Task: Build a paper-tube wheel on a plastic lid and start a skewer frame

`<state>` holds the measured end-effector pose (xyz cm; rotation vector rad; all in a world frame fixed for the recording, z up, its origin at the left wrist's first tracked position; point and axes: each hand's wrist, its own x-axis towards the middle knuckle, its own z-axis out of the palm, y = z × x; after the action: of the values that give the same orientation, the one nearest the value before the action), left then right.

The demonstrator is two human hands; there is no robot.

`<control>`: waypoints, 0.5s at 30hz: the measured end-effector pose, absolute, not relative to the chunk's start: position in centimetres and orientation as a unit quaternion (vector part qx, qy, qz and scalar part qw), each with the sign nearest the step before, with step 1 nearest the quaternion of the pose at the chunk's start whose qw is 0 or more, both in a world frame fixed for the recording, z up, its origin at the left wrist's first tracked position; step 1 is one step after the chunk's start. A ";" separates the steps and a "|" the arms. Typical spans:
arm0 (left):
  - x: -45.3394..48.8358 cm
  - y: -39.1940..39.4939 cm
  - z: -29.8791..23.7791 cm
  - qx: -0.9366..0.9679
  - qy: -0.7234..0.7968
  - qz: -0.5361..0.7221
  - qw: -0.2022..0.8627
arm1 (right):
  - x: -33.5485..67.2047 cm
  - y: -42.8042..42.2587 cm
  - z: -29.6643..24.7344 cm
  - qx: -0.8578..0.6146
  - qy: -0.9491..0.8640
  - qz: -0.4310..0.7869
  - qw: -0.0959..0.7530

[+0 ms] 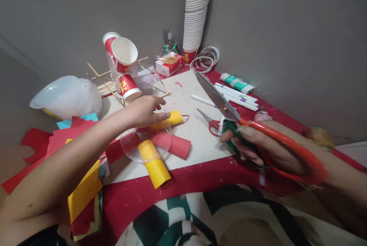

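"Plenty crowding this counter (pixel 122 196); at the back stands a tall leaning stack of paper cups (pixel 195 24), with a red-and-white box (pixel 172 66) beside it and a plastic packet (pixel 169 59) on top."

"And to the left of that, red paper cups (pixel 125 53) perched among thin wooden sticks (pixel 97 69); nearer us, a cloudy plastic bundle (pixel 65 95) and a heap of coloured paper (pixel 69 133), with the left forearm (pixel 71 165) cutting right across the paper and hiding part of it!"

"What's between the two hands?"

"Small scissors (pixel 207 117), red-handled, lying right of the tubes; white pens (pixel 239 99) lie beyond them."

"Now the centrepiece, on the pale board (pixel 200 139); a clear disc (pixel 145 139), round and see-through, over the inner ends of paper tubes!"

"They fan outward; a front yellow tube (pixel 156 169) points at us and pokes past the board's near edge; a red tube (pixel 179 146) points right; a back yellow tube (pixel 175 117) has a thin red loop at its end; and a red paper piece (pixel 114 150) sticks out left."

"The hands, then?"

"Left hand (pixel 145 110) over the back yellow tube, fingers loosely bent, a gap between thumb and forefinger; whether the thumb touches the tube, I can't tell."

"And the right hand (pixel 275 154) is wrapped around the large scissors (pixel 229 113), orange and green in the handles; the blades slant up and away over the board, clear of the tubes!"
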<state>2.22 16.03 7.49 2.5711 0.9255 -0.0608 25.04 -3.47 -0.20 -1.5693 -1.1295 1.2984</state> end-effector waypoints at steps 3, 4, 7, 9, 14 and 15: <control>4.2 18.1 5.7 0.912 0.319 -0.067 0.248 | 24.1 -3.8 1.5 -0.664 -0.428 0.496 0.359; 4.6 18.7 5.2 0.908 0.312 -0.086 0.267 | 23.9 -3.9 1.9 -0.671 -0.429 0.485 0.362; 4.9 19.9 4.3 0.874 0.302 -0.130 0.357 | 23.9 -3.9 1.9 -0.669 -0.429 0.482 0.369; 4.7 20.1 4.2 0.839 0.305 -0.148 0.425 | 24.3 -3.8 1.4 -0.658 -0.432 0.503 0.358; 3.9 19.4 4.9 0.778 0.316 -0.210 0.500 | 24.4 -3.6 1.5 -0.647 -0.450 0.506 0.351; 3.8 19.1 5.2 0.780 0.305 -0.216 0.502 | 24.2 -3.6 1.7 -0.649 -0.447 0.504 0.353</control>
<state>3.84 19.07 5.15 1.8843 0.7368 -0.5228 24.18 -3.63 1.73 -1.6778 -1.1561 1.3044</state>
